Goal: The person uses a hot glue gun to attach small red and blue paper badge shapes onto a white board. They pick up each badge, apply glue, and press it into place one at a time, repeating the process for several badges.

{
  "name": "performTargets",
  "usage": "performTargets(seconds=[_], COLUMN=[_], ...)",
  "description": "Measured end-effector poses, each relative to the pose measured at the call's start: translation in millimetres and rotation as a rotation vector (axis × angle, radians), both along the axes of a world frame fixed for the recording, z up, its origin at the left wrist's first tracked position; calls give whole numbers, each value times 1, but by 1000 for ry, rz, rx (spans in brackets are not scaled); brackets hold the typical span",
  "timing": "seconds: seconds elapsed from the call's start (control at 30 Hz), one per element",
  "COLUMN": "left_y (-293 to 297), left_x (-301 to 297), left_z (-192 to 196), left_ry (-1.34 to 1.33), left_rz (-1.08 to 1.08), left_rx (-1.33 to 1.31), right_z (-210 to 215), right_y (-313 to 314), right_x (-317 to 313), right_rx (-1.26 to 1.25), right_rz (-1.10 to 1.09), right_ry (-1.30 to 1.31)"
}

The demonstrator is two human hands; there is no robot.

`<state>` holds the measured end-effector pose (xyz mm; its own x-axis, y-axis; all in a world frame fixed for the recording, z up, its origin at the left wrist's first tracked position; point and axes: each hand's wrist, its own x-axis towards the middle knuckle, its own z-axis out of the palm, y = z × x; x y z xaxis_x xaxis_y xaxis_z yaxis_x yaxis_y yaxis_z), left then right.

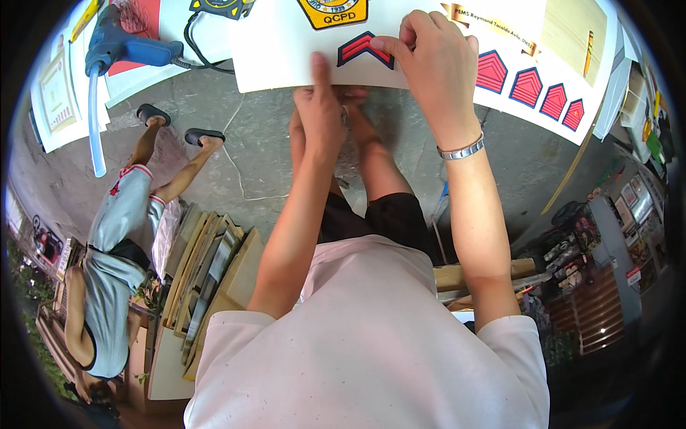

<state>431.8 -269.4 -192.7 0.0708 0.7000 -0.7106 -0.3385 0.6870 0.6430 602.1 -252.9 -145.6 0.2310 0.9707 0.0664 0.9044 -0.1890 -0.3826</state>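
A white board (279, 64) spans the top of the view, its near edge toward me. My left hand (319, 107) grips that edge, thumb on top and fingers underneath, partly hidden. On the board lies a red chevron patch (355, 48) with a dark blue border. My right hand (437, 68), a metal watch band on its wrist, is closed over the board, with the thumb tip on the patch's right arm and the other fingers curled. Above the chevron is a yellow and black badge patch (334, 13). Several red pentagon patches (527, 87) line the board's right side.
A blue glue gun (118, 48) with a clear glue stick lies at the left, near a tape measure (223, 6). A person (114, 272) in grey clothes is beyond, at the left. Stacked frames and panels (204, 279) lean nearby. A white cord (239, 171) crosses the concrete floor.
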Motion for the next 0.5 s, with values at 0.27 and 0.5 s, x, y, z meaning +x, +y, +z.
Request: performTargets(seconds=[0.27,0.5], left_y=[-23,-6], left_x=[-23,14], left_z=[57,62], left_ry=[910,749], left_rz=[-584,-966], left_rx=[962,1077], right_z=[-3,-2], right_y=[1,0], right_x=[0,-1], right_rx=[29,-20], right_rz=[5,3], right_ry=[-3,-11])
